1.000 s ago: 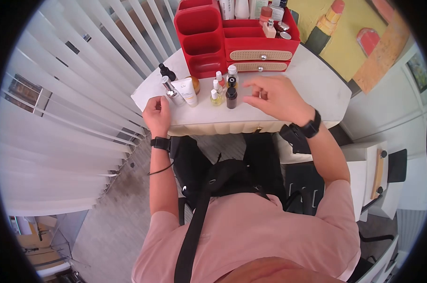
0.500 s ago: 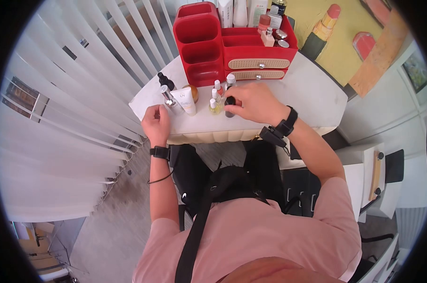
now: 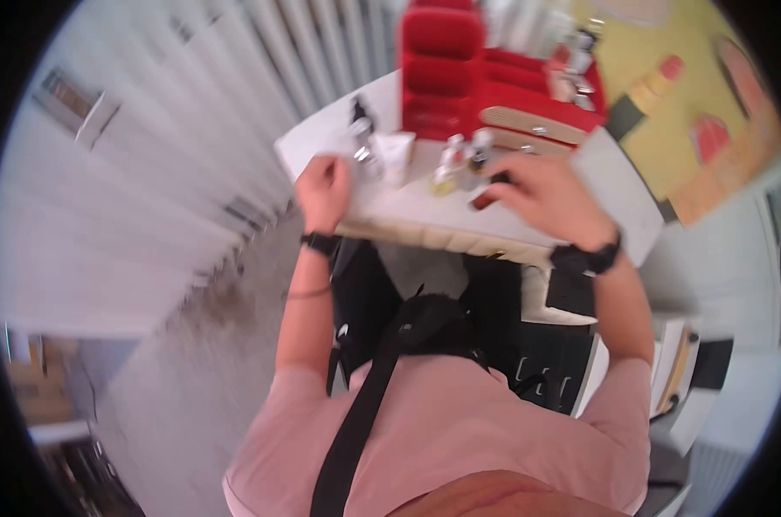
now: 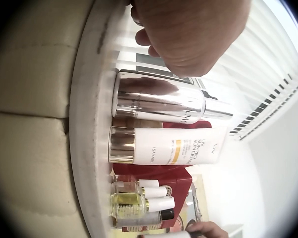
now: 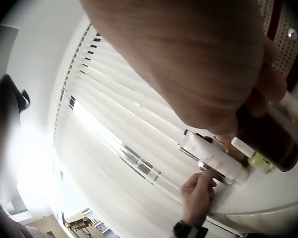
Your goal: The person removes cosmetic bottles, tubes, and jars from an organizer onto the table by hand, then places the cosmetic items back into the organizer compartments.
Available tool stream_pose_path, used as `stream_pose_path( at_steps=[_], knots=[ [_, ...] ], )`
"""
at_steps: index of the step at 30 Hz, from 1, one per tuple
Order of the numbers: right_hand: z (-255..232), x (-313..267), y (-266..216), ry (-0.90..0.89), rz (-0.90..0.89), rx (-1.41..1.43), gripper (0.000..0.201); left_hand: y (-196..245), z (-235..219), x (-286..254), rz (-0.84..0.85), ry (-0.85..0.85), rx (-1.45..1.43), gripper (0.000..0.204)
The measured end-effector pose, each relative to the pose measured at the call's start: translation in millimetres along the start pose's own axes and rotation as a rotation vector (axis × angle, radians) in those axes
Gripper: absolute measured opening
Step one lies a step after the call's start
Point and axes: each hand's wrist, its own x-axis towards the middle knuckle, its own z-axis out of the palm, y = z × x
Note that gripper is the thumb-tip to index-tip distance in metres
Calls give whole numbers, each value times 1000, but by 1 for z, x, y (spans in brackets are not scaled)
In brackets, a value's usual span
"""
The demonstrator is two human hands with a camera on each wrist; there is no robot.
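My right hand [image 3: 546, 194] pinches a small dark brown bottle [image 5: 269, 139] with a black cap, tilted above the table's front part. Close beside it stand small white-capped bottles, one with yellow liquid [image 4: 128, 205]. At the table's front left edge is my left hand [image 3: 323, 189], fingers loosely curled and holding nothing. Nearest to it is a shiny silver bottle [image 4: 154, 94]. A white sun cream tube [image 4: 174, 146] stands on its silver cap to the right of that bottle. The head view is blurred.
A red organizer [image 3: 442, 59] with woven drawer fronts [image 3: 528, 125] stands at the back of the white table [image 3: 390, 207], with bottles in its right part. White vertical blinds [image 3: 192, 129] hang at the left. A lipstick picture [image 3: 658, 86] is at the right.
My right hand came in from the right, took hold of the dark brown bottle and lifted it, tilting it. The left hand stays at the table edge. The head view has shifted.
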Motion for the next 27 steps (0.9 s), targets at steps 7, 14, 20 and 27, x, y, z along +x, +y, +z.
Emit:
stream_pose_path(
  at_steps=[7,14,20,27],
  knots=[
    [-91,-12,-25,149,258,73,19,12,-5,1,-164,-9,-116,19],
    [-153,-6,-9,203,236,-111,22,7,-5,-2,-172,13,-146,20],
    [-179,28,-2,215,138,-276,23,-6,-13,9,-254,-84,-304,20],
    [-172,81,31,189,64,-415,25,23,-53,35,-414,2,-622,18]
  ],
)
